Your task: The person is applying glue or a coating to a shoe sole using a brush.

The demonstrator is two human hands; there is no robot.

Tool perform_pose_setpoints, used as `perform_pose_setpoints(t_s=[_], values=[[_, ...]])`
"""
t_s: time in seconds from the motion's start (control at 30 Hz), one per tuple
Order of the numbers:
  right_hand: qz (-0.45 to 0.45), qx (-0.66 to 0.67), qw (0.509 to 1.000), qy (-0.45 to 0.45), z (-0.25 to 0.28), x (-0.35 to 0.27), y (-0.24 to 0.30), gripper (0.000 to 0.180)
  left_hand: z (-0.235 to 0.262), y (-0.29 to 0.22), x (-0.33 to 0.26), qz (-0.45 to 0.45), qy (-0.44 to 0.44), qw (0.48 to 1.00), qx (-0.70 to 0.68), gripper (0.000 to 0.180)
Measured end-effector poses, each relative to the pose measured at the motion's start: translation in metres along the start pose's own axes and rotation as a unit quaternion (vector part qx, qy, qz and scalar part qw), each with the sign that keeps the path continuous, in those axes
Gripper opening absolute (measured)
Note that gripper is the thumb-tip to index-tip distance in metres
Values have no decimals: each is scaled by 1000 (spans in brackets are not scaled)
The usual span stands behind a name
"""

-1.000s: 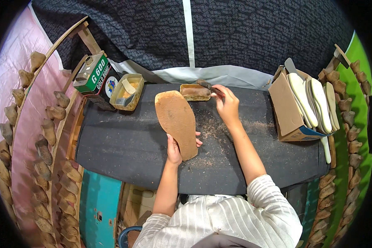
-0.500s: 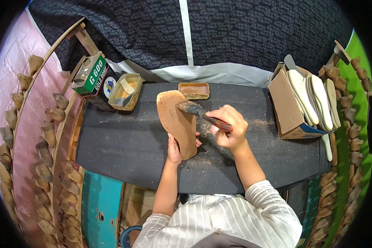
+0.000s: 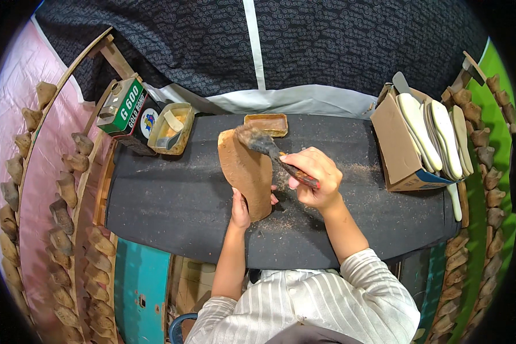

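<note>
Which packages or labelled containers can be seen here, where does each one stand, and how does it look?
Tin can: far left corner of the table, boxy, green label with white lettering and metal top.
Cardboard box: right end of the table, brown, open, blue bottom edge, holding pale insoles upright.

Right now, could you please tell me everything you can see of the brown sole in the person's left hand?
The brown sole is a flat, foot-shaped piece that looks like leather or fibreboard, matte tan with a slightly rough face. It is held tilted over the dark table, its rounded toe end towards the far edge. The left hand grips its near end from below. The dark head of the brush, held in the right hand, rests on its upper end.
</note>
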State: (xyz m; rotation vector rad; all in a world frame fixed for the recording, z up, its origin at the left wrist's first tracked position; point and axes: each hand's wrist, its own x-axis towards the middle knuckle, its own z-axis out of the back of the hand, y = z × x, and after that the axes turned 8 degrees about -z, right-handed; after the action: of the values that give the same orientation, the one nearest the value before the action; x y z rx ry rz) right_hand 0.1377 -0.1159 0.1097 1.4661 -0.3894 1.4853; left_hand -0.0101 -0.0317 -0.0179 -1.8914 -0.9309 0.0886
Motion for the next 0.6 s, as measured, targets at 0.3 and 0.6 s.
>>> perform_pose_setpoints(t_s=[0.3,0.6], values=[[3,3,1000,28,3,2,3,25,1,1,-1,-8,-4,1000,-3,81],[1,37,991,127,8,0,7,37,-13,-16,1,-16,-43,995,88,80]])
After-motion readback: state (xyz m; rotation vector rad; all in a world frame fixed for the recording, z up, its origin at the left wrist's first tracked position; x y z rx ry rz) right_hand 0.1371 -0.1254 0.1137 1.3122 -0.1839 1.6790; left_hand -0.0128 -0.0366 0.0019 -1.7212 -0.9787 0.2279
